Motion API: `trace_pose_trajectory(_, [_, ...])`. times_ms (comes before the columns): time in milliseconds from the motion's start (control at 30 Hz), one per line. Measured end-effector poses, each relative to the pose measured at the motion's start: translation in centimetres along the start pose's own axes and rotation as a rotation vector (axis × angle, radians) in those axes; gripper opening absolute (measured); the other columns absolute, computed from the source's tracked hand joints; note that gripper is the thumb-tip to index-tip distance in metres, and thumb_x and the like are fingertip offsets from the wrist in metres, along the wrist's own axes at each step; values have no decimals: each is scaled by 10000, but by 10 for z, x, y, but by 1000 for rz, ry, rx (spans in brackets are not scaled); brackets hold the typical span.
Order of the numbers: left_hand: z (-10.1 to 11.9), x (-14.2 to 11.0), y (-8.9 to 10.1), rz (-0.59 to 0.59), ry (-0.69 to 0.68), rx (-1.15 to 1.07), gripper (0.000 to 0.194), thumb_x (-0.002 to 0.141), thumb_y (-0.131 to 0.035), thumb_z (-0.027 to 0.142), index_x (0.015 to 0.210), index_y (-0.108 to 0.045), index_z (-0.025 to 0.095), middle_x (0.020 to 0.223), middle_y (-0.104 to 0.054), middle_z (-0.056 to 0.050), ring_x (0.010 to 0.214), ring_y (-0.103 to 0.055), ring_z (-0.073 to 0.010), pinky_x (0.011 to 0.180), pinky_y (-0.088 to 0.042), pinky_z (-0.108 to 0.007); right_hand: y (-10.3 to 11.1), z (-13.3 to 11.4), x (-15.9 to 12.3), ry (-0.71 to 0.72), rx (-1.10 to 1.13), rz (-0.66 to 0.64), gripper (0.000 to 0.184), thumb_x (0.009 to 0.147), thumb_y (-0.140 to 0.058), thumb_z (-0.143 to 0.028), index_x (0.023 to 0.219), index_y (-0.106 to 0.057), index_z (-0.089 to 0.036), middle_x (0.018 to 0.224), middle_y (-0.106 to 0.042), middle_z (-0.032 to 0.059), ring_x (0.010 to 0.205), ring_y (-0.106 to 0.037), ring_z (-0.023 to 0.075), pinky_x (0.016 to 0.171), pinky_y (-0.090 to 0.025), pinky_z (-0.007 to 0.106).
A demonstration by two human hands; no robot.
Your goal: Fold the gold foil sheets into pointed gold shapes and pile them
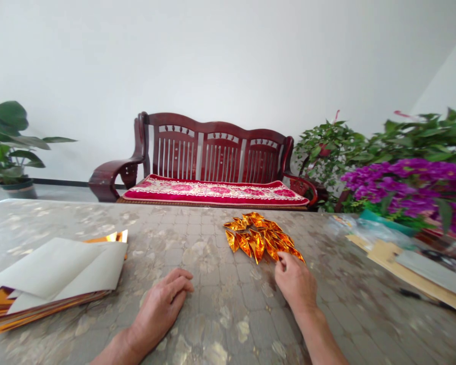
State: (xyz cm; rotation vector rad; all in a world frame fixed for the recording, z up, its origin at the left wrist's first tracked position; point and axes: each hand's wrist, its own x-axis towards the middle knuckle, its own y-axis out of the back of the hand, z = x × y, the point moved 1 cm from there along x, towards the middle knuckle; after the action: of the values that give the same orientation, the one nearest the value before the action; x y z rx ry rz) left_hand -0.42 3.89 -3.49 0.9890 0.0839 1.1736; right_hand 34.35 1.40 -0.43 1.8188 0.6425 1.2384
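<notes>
Room: dark red wooden bench (pixel 220 147) against a white wall, purple-flowered plants (pixel 406 185) off to the right. On the mottled table (pixel 197 243), a stack of gold foil sheets (pixel 49 274) under white paper lay at left, apparently still flat, with a loose heap of folded gold foil pieces (pixel 256 235) already made at centre. Left hand (pixel 161 309) rested empty on the table, loosely curled, apart from the heap. Right hand (pixel 294 281) sat at the heap's near edge, fingers narrowly curled (maybe touching a piece, hard to tell from this angle).
</notes>
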Motion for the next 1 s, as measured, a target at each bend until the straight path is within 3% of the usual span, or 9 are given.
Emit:
trace_pose_trajectory(367, [-1,0,0,6,-6,-6,239,878,-438,108,810,-631,231,1061,-660,-26,921,-673,-139,826,-505,-230,-5,-10,5,84,-40,58,233,863,-600,-174,1069,-703,-210,949,-732,32,877,-650,194,726,-391,278])
trace_pose_trajectory(1000, [2,0,2,9,-11,-6,243,868,-439,96,803,-633,226,1043,-667,-28,905,-676,-141,816,-517,-229,-23,0,6,176,93,113,236,883,-541,-257,1039,-708,-200,925,-734,50,828,-646,193,742,-428,282])
